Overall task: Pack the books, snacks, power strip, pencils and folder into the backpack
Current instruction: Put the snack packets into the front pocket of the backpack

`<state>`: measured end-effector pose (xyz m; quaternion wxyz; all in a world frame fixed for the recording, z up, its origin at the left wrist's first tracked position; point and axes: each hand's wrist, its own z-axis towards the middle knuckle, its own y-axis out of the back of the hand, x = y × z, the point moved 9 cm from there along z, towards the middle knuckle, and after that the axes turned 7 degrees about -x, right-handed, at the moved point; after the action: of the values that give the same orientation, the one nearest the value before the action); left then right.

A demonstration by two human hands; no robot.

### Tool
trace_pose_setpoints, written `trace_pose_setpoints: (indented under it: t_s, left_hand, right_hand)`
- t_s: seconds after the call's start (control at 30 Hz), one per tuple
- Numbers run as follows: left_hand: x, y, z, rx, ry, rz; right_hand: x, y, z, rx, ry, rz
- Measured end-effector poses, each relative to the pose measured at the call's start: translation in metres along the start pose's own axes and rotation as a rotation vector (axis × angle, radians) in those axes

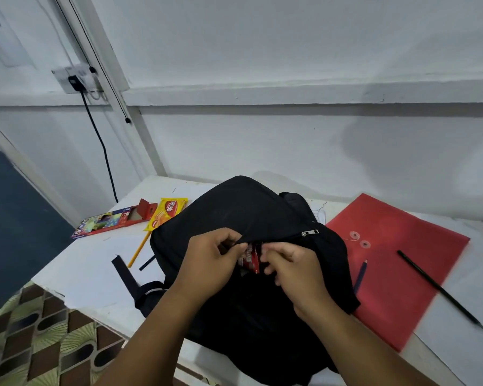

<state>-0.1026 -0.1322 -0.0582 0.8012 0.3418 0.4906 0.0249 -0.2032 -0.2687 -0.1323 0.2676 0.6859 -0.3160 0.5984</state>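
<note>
A black backpack (243, 213) lies flat in the middle of the white table (95, 282). My left hand (209, 257) pinches the upper edge of its front pocket opening. My right hand (290, 264) grips a red snack packet (252, 257) that sits half inside that pocket. A silver zipper pull (310, 232) lies at the pocket's right end. A yellow snack packet (166, 211) and a coloured pencil box (109, 221) lie at the left. A red folder (402, 263) lies at the right, with a black pencil (441, 289) on it and a blue pencil (360, 275) at its edge.
A yellow pencil (138, 250) lies left of the backpack, beside a loose black strap (124, 275). A wall socket (76, 79) with a black cable hangs above the table's far left corner. A patterned floor (40, 344) shows below the table's left edge.
</note>
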Motion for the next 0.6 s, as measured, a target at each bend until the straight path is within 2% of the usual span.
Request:
trace_pose_setpoints:
  t_s: [0.1, 0.27, 0.4, 0.47, 0.6]
  left_hand:
    - [0.013, -0.009, -0.002, 0.106, 0.05, -0.002]
    - [0.024, -0.013, -0.006, 0.24, 0.04, -0.017]
    - [0.037, -0.01, 0.0, 0.393, 0.066, -0.145]
    - [0.049, 0.004, 0.012, 0.357, 0.081, -0.206]
    - [0.092, 0.059, 0.05, 0.074, 0.096, -0.194]
  right_hand:
    - [0.015, 0.023, -0.001, -0.163, 0.137, -0.03]
    - [0.044, 0.029, -0.013, -0.308, 0.326, -0.058]
    - [0.071, 0.01, -0.023, -0.335, 0.506, -0.184]
    - [0.082, -0.012, -0.024, -0.312, 0.586, -0.227]
    - [0.099, -0.066, -0.022, -0.288, 0.74, -0.345]
